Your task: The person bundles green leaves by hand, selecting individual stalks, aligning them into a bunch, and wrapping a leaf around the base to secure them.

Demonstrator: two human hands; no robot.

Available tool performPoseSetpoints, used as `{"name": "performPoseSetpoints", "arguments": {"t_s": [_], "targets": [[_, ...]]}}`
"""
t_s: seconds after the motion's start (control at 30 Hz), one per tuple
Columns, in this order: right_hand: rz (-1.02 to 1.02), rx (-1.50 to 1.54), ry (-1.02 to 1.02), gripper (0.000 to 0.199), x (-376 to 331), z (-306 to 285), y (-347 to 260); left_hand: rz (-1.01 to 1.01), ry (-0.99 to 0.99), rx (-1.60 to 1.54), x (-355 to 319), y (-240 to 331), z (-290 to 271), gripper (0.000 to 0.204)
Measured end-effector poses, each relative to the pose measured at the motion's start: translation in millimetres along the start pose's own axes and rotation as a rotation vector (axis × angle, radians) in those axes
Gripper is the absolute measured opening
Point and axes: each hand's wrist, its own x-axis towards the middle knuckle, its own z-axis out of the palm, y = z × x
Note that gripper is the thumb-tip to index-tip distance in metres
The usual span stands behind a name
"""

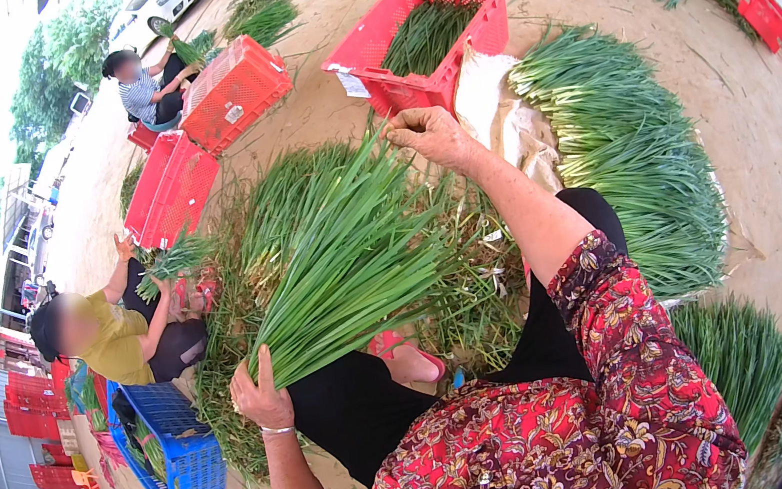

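Person's left hand (pixel 262 395) wrapped around base of long green leafy bunch (pixel 345 272), fanned above loose green-brown leaf heap (pixel 489 326). Right hand (pixel 435 135): fingertips pinched narrow near leaf tips; cannot tell whether gripping any.

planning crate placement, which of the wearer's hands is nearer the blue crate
Left. The left hand, holding green stalks near their base, is just right of the blue crate; the right hand is farther off, up near the stalks' tips.
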Motion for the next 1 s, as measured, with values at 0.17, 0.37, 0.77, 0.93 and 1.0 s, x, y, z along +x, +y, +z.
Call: {"name": "performPoseSetpoints", "arguments": {"t_s": [0.17,0.37,0.77,0.93,1.0], "targets": [[-0.003,0.06,0.068,0.011,1,7,4,0.014,-0.007,-0.002,1,-1,-1,0.059],[0.167,0.665,0.187,0.005,3,22,12,0.035,0.01,-0.015,6,3,-2,0.059],[0.381,0.889,0.432,0.009,8,2,15,0.059,0.014,0.001,5,2,0,0.052],[0.362,0.649,0.117,0.02,0,23,12,0.059,0.024,0.0,5,3,-1,0.051],[0.389,0.629,0.106,0.025,-2,27,1,0.062,0.029,-0.01,6,3,0,0.052]]}}
